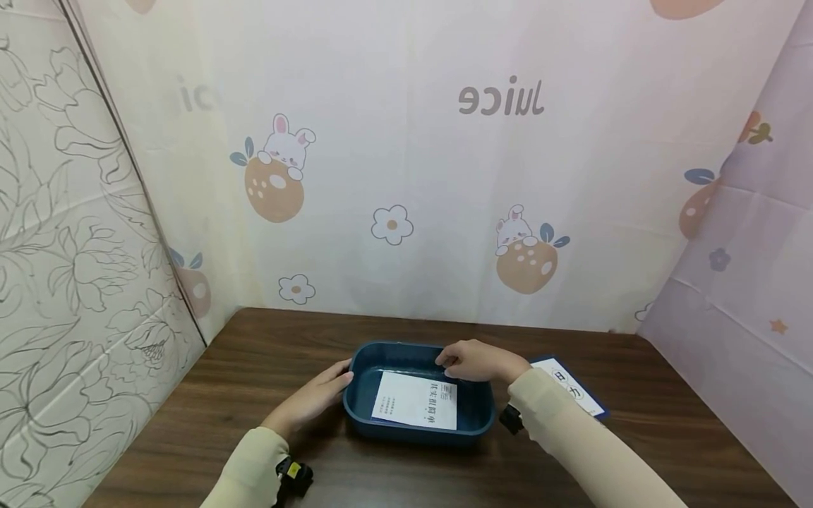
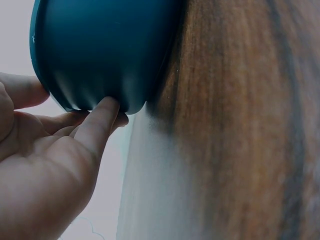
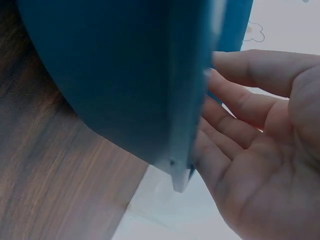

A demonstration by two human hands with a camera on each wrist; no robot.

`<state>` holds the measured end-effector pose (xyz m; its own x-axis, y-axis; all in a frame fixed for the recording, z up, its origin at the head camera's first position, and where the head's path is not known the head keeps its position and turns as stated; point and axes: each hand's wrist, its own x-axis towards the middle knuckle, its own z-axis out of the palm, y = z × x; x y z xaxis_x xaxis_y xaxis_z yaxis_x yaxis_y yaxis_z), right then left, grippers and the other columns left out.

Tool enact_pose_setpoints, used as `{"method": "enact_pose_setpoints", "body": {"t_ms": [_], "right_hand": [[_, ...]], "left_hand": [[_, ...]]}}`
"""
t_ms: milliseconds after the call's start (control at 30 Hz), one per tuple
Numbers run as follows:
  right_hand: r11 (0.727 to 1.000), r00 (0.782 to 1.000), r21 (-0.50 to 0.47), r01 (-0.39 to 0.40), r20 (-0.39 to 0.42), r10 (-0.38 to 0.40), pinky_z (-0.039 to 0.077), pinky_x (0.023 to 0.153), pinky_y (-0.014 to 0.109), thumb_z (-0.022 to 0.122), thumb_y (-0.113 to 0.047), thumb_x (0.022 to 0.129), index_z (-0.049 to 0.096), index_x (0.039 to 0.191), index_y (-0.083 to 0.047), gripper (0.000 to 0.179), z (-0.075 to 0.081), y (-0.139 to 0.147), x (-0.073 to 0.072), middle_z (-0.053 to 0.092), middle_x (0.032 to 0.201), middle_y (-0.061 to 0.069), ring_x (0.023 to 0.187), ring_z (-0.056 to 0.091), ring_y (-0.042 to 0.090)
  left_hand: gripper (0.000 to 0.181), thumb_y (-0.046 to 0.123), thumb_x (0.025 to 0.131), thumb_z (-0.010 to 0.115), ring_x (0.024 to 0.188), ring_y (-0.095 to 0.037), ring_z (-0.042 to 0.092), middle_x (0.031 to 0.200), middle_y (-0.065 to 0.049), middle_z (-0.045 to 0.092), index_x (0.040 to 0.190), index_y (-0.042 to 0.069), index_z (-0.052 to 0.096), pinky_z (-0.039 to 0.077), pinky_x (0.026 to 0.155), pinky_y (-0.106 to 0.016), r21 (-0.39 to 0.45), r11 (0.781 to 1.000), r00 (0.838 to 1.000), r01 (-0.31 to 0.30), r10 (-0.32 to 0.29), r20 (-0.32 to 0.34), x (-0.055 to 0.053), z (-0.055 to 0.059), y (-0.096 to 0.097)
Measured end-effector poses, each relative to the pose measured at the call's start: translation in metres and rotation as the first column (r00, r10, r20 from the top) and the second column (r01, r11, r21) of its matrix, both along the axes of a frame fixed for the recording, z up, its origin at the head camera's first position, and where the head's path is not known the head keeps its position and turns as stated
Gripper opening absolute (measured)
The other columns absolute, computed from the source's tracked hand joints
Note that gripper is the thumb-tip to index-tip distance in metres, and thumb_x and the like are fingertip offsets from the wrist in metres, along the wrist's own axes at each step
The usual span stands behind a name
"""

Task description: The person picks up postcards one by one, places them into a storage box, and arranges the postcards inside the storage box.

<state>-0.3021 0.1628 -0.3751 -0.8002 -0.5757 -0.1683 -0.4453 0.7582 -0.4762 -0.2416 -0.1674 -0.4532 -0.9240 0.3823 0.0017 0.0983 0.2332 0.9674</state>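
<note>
A dark blue plastic basin, rectangular with rounded corners, stands on the wooden table. Inside it lies a flat white printed card with dark characters and a thin blue edge. My left hand grips the basin's left end. In the left wrist view the thumb is at the rim and the fingers press the outer wall. Over the basin's far right part hovers my right hand, fingers loosely bent, no object showing between thumb and index finger. In the right wrist view the basin's rim hides its fingertips.
To the right of the basin, partly behind my right sleeve, a second white printed card with a blue border lies on the table. A patterned curtain hangs behind the table, with further curtains at both sides.
</note>
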Motion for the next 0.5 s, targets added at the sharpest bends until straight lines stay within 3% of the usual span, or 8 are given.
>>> {"method": "enact_pose_setpoints", "body": {"t_ms": [300, 500], "right_hand": [[0.998, 0.999, -0.03, -0.049, -0.008, 0.049, 0.055, 0.092, 0.049, 0.064, -0.018, 0.099, 0.066, 0.129, -0.011, 0.031, 0.008, 0.007, 0.002, 0.066, 0.126, 0.005, 0.105, 0.064, 0.023], [0.991, 0.997, -0.113, -0.071, -0.021, 0.069, 0.054, 0.092, 0.05, 0.06, -0.025, 0.102, 0.063, 0.132, -0.008, 0.035, 0.015, 0.021, 0.0, 0.065, 0.127, 0.01, 0.11, 0.063, 0.027]], "left_hand": [[0.055, 0.03, 0.11, 0.04, 0.144, -0.039, 0.031, 0.159, -0.021, 0.029, 0.157, 0.003, 0.028, 0.031, 0.113, -0.054, -0.01, 1.0, 1.0, -0.007, 0.007, 0.004, 0.001, 0.0, 0.0], [0.053, 0.028, 0.111, 0.038, 0.145, -0.038, 0.03, 0.16, -0.021, 0.029, 0.157, 0.002, 0.027, 0.032, 0.113, -0.054, -0.009, 1.0, 1.0, 0.003, -0.003, -0.008, 0.002, 0.002, 0.0]]}}
